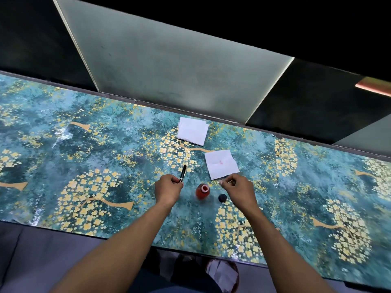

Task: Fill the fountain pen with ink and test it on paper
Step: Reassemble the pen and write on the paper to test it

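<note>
We hold the fountain pen [183, 173] in our left hand [168, 188]. Right hand [238, 188] pinches something small; can't tell what. Ink bottle [203, 190] open between them, cap [222, 197] beside. Paper [221, 164] has 1 red mark. Likely the filling step; next, dip accurately.

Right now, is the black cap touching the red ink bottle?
Apart. The head view shows the black cap lying on the table to the right of the open red ink bottle, with a strip of patterned tabletop plainly visible between them.

Home-like room, floral-covered table [105, 144], frosted window [169, 60]
</note>
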`<state>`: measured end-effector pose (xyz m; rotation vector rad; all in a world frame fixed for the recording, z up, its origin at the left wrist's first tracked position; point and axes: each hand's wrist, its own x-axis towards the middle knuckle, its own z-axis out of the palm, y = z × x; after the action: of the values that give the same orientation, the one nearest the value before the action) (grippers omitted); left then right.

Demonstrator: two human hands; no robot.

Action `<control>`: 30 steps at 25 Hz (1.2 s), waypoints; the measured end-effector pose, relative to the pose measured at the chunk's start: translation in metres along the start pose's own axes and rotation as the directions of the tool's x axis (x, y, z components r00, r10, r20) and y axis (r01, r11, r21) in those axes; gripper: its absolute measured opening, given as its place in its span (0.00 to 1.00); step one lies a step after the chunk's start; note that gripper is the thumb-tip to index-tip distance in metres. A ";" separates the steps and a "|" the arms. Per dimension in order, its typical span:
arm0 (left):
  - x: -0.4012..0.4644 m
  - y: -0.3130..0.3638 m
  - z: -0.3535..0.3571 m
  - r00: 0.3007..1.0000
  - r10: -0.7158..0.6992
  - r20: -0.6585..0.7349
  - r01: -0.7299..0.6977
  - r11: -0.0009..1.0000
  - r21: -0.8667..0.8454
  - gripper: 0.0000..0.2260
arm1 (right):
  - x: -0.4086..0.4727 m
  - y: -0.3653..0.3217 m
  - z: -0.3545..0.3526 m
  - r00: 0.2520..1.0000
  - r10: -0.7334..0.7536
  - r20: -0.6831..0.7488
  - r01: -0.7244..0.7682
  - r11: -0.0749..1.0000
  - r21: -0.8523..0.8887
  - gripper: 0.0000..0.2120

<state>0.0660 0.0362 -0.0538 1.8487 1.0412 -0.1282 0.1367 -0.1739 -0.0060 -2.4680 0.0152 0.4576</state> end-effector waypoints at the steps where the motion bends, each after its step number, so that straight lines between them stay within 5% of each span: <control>1: 0.001 0.000 0.006 1.000 0.002 -0.006 -0.001 0.999 0.044 0.04 | 0.002 0.011 0.001 1.000 0.004 0.022 -0.002 0.999 -0.050 0.09; 6: 0.002 -0.002 0.029 0.998 -0.005 -0.056 0.014 0.988 0.154 0.04 | 0.010 0.042 0.017 0.972 -0.045 0.231 0.121 0.938 -0.326 0.16; 10: 0.001 -0.004 0.033 0.997 0.000 -0.074 0.012 0.986 0.167 0.04 | 0.013 0.049 0.026 0.946 -0.105 0.307 0.241 0.860 -0.450 0.11; 14: -0.001 -0.011 0.031 0.997 0.004 -0.078 0.008 0.988 0.154 0.03 | 0.019 0.047 0.025 0.944 -0.171 0.282 0.279 0.870 -0.407 0.08; 23: -0.031 -0.014 0.039 0.986 0.166 -0.022 -0.164 0.982 0.089 0.10 | 0.025 0.001 0.001 0.884 -0.416 0.215 0.428 0.903 -0.015 0.11; 30: -0.039 -0.005 0.054 0.926 0.308 0.218 -0.330 0.942 0.070 0.22 | 0.018 -0.013 0.009 0.765 -0.484 0.426 0.612 0.752 -0.245 0.13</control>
<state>0.0561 -0.0286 -0.0657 2.0281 0.5907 -0.1780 0.1523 -0.1564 -0.0112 -2.5412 -1.0230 0.6497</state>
